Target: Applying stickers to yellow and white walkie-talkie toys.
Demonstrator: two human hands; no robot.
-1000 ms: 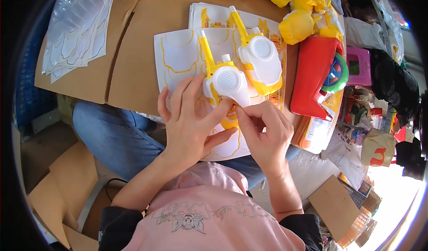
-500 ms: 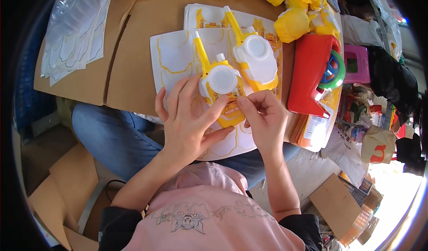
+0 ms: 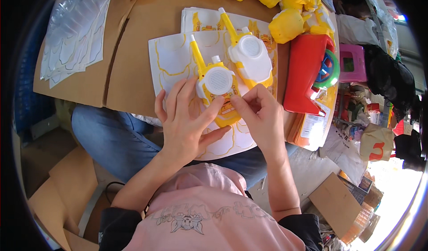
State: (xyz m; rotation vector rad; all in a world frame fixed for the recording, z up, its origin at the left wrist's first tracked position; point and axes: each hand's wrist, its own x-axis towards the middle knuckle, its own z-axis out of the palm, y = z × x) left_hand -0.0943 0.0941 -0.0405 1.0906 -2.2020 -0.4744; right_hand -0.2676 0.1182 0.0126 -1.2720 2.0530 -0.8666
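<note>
A yellow and white toy walkie-talkie [image 3: 217, 81] lies tilted on printed sticker sheets [image 3: 167, 55], its antenna pointing away from me. An orange patterned sticker [image 3: 227, 105] covers its lower face. My left hand [image 3: 183, 119] steadies the toy with spread fingers: one fingertip is on the sticker, another by the toy's left side, and the thumb near its lower end. My right hand [image 3: 262, 113] is closed in a pinch at the sticker's right edge; its fingertips partly hide what they hold. Just beyond lies a second toy walkie-talkie [image 3: 252, 61] with a plain white face.
A red tape dispenser [image 3: 305, 73] with a green and blue wheel stands at right. Yellow toy parts [image 3: 287, 24] line the far side. Clear plastic and cut sheets [image 3: 73, 50] lie on the cardboard [image 3: 147, 19] at left. Papers [image 3: 312, 128] rest at the right edge.
My right hand has shifted slightly left along the sticker, its thumb now nearer my left index finger. The whole tabletop view has moved slightly. The left hand keeps its hold.
</note>
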